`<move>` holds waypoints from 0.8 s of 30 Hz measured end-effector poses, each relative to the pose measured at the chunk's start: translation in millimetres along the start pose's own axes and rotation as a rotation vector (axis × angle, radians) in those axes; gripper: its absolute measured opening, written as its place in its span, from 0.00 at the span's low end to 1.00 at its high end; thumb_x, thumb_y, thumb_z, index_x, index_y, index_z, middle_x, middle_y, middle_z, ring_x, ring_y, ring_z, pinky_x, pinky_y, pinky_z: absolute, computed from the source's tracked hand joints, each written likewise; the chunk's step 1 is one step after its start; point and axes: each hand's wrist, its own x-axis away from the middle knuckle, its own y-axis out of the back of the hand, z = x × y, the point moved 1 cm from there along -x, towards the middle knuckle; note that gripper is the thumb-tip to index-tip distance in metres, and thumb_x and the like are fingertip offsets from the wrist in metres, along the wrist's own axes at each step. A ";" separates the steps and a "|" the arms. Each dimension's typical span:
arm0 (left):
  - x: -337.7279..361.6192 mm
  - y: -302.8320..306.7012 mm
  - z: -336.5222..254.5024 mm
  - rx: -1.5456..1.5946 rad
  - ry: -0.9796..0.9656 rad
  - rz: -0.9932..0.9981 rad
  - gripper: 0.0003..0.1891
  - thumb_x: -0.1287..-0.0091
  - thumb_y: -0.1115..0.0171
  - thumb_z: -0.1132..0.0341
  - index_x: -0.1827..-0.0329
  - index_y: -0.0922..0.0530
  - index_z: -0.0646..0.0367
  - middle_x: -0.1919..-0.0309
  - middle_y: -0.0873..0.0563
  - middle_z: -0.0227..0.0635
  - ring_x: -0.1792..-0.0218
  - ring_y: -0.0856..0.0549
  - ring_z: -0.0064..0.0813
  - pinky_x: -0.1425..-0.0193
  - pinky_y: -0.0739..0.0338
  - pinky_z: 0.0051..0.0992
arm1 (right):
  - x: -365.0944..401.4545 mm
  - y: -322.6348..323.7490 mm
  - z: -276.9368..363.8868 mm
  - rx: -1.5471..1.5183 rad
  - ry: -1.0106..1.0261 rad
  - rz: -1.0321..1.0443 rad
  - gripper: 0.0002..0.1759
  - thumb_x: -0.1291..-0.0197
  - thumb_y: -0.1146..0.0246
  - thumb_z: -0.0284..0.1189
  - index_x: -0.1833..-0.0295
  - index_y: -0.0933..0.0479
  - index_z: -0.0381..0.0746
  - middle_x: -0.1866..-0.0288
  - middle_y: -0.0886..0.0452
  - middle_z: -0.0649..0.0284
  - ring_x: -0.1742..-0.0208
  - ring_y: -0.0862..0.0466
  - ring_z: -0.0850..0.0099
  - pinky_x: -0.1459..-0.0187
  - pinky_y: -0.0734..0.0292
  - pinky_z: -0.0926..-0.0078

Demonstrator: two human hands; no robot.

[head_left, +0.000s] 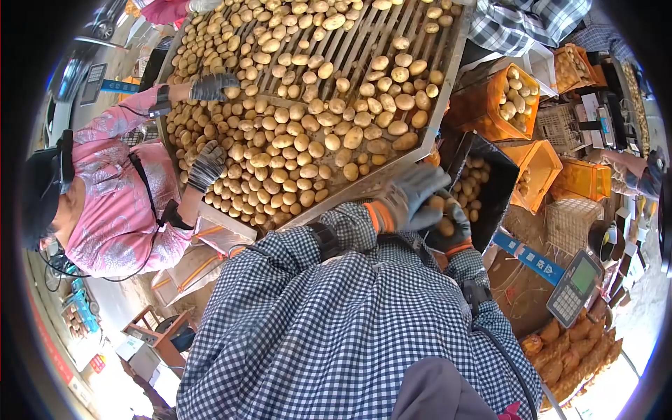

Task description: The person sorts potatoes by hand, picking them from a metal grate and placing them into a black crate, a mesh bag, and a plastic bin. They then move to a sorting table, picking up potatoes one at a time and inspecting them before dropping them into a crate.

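My left hand [409,197], in a grey glove with an orange cuff, is at the near edge of the sorting table, its fingers apart and slightly blurred. Just right of it, my right hand [453,229], in a dark glove, is closed around a couple of potatoes [445,226] below the left fingertips. Many potatoes [280,155] cover the slatted table [364,183]. Beyond my right hand, a black-lined crate [498,183] holds more potatoes.
A co-worker in a pink patterned top [115,210] has both gloved hands on the potatoes at the left. Orange crates [483,108] stand at the upper right. A scale display [575,288] and netted sacks [574,353] are at the lower right.
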 end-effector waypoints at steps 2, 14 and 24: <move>-3.3 14.9 14.4 -0.122 0.237 -0.113 0.31 0.38 0.33 0.56 0.33 0.29 0.58 0.37 0.23 0.50 0.38 0.20 0.50 0.33 0.26 0.45 | 23.1 55.6 10.3 -0.077 0.025 -0.130 0.34 0.34 0.35 0.42 0.27 0.34 0.40 0.34 0.24 0.56 0.44 0.20 0.64 0.50 0.18 0.68; 13.5 66.2 100.5 -0.617 0.931 0.232 0.29 0.32 0.37 0.55 0.29 0.30 0.54 0.32 0.26 0.45 0.42 0.18 0.47 0.40 0.19 0.41 | -61.1 -3.1 73.4 1.653 0.529 -0.720 0.19 0.37 0.34 0.38 0.44 0.17 0.41 0.50 0.13 0.53 0.53 0.12 0.65 0.50 0.20 0.69; 86.5 81.5 91.6 0.034 0.778 -0.419 0.36 0.45 0.25 0.65 0.31 0.28 0.51 0.50 0.16 0.34 0.58 0.15 0.27 0.51 0.18 0.28 | -236.7 -91.2 45.0 2.641 0.360 -0.257 0.25 0.36 0.39 0.35 0.34 0.27 0.45 0.33 0.24 0.58 0.41 0.19 0.55 0.44 0.21 0.60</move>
